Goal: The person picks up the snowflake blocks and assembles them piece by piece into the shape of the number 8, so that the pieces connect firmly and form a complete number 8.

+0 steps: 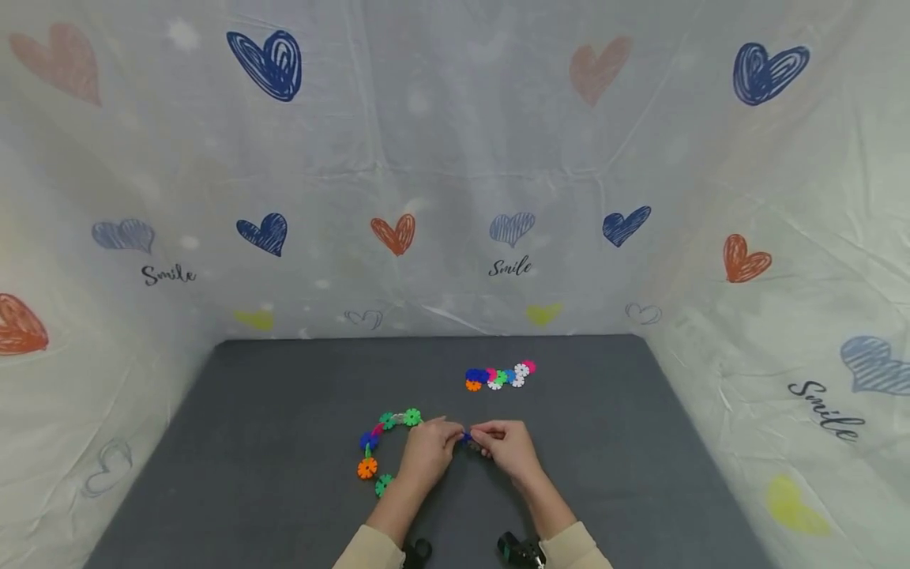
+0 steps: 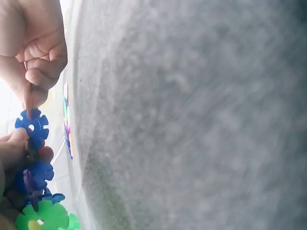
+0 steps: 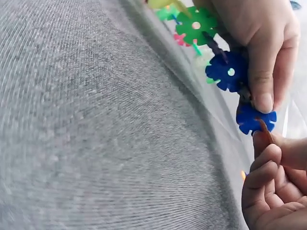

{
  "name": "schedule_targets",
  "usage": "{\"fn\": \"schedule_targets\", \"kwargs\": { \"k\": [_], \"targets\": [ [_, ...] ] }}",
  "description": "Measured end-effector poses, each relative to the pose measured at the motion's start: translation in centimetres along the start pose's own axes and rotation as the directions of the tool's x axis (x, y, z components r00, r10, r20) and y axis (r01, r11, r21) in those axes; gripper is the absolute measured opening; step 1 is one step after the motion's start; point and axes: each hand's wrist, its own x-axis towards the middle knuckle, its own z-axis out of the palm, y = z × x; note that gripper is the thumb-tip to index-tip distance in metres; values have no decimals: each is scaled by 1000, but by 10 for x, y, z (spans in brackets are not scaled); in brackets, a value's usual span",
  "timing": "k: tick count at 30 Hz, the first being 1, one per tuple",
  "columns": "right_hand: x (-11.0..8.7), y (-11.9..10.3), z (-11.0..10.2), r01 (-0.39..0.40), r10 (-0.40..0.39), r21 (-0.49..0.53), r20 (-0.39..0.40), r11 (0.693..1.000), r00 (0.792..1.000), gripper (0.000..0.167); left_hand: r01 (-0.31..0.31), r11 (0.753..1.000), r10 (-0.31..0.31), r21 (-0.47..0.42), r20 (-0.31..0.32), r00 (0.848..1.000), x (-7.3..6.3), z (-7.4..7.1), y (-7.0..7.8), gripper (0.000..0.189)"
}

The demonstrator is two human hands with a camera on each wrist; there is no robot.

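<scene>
My left hand (image 1: 429,446) pinches a blue notched plastic disc (image 3: 245,120) at the end of a chain of interlocking snowflake discs. Opposite it, my right hand (image 1: 512,449) pinches an orange-brown snowflake disc (image 3: 266,132), seen edge-on, whose edge meets the blue disc's rim. Whether its slot is seated I cannot tell. Further along the chain, another blue disc (image 3: 225,79) and a green disc (image 3: 204,31) show in the right wrist view. In the head view the chain curves left round my left hand, with an orange disc (image 1: 366,469) and a green disc (image 1: 412,416) in it.
A small cluster of loose snowflake discs (image 1: 501,377) in several colours lies on the dark grey table (image 1: 284,395) beyond my hands. A pale curtain (image 1: 455,190) printed with hearts surrounds the table at the back and sides.
</scene>
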Motion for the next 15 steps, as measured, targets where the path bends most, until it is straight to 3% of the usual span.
{"fn": "schedule_targets", "kwargs": {
  "k": [6,15],
  "targets": [
    [1,1,4,14,-13,42,-17,999,1000,24,37,999,-37,-8,-23,999,0,2,-1,4],
    [-4,3,3,-12,12,-27,-30,1000,999,18,91,995,-91,35,-1,996,-3,1,8,15]
  ]
}}
